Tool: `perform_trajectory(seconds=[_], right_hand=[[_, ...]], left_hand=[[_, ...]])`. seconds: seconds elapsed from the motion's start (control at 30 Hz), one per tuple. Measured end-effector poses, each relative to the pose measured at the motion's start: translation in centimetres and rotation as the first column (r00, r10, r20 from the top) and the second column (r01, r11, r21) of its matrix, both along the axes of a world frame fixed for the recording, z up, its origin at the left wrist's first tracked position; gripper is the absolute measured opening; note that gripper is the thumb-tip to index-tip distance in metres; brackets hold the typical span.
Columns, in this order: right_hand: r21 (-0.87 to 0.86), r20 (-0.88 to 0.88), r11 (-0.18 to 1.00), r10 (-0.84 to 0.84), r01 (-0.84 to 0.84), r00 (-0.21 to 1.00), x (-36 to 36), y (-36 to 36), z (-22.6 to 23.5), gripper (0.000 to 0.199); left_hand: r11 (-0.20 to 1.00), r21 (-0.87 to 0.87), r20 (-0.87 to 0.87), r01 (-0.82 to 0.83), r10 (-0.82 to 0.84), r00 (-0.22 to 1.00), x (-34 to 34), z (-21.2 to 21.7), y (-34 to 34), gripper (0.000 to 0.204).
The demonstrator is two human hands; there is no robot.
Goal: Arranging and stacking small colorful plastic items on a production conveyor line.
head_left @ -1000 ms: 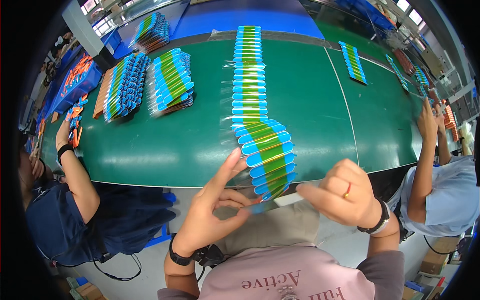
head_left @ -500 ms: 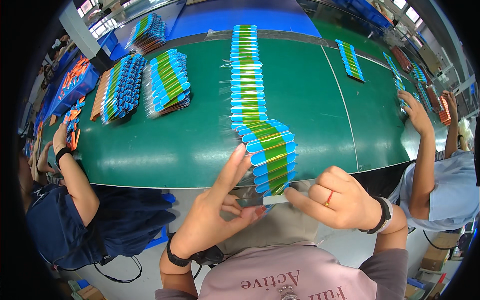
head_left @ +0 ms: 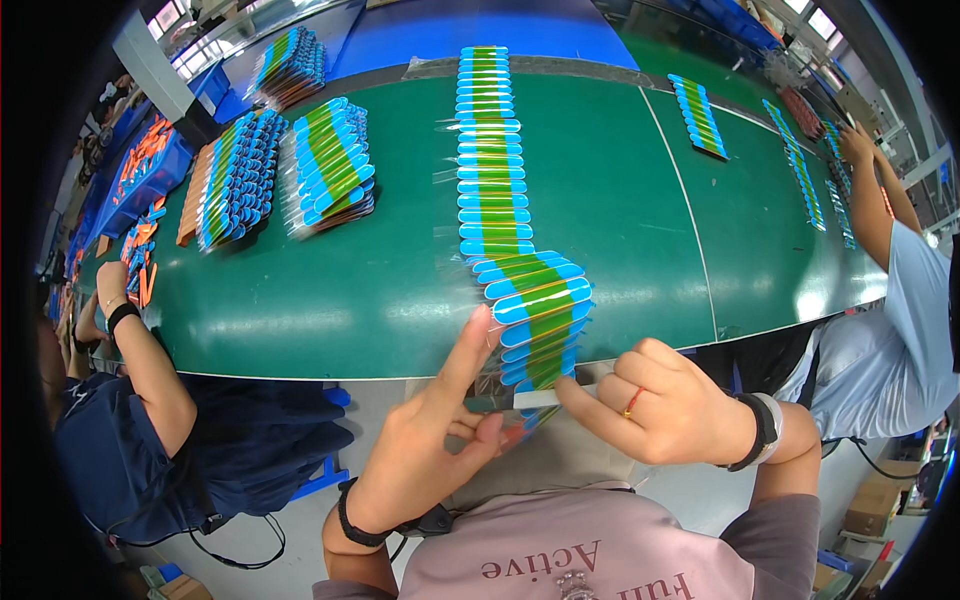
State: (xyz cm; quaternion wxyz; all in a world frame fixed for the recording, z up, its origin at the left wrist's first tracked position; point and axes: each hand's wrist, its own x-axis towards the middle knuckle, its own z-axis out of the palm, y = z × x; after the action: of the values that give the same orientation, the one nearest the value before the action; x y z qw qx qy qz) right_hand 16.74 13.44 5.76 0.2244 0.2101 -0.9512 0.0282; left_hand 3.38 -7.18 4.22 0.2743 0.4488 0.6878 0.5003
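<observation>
A long strip of round-ended blue sticks (head_left: 494, 187) with a green band across the middle, joined in clear film, runs down the green table toward me. Its near part bends right and hangs past the table edge. My left hand (head_left: 425, 440) lies at the strip's left side, index finger stretched along it, thumb and other fingers curled round its folded lower end. A thin pale bar (head_left: 537, 399) crosses the strip between my hands. My right hand (head_left: 665, 405) is closed, its index fingertip pressed against the strip's right edge near this bar. The exact grip underneath is hidden.
Stacks of similar strips (head_left: 332, 165) stand at the left, beside a blue bin (head_left: 150, 180) of orange pieces. A shorter strip (head_left: 697, 115) lies at the right. Co-workers sit on both sides, one arm (head_left: 150, 365) at left, another (head_left: 880, 195) at right.
My right hand has shifted slightly left, and the near end of the strip has moved a little with it. The right co-worker's hands have reached farther away from a strip there.
</observation>
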Motion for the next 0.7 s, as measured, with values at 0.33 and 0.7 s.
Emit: perform_trajectory(seconds=[0.33, 0.7], right_hand=[[0.017, 0.021, 1.000, -0.001, 0.000, 1.000, -0.31, -0.15, 0.00, 0.037], [0.044, 0.036, 0.999, -0.033, 0.032, 0.999, -0.21, 0.18, 0.77, 0.036]], left_hand=[[1.000, -0.014, 0.044, 0.010, -0.009, 0.999, 0.46, -0.09, -0.57, 0.094], [0.996, 0.071, 0.104, -0.062, 0.054, 0.993, 0.16, -0.01, -0.27, 0.091]])
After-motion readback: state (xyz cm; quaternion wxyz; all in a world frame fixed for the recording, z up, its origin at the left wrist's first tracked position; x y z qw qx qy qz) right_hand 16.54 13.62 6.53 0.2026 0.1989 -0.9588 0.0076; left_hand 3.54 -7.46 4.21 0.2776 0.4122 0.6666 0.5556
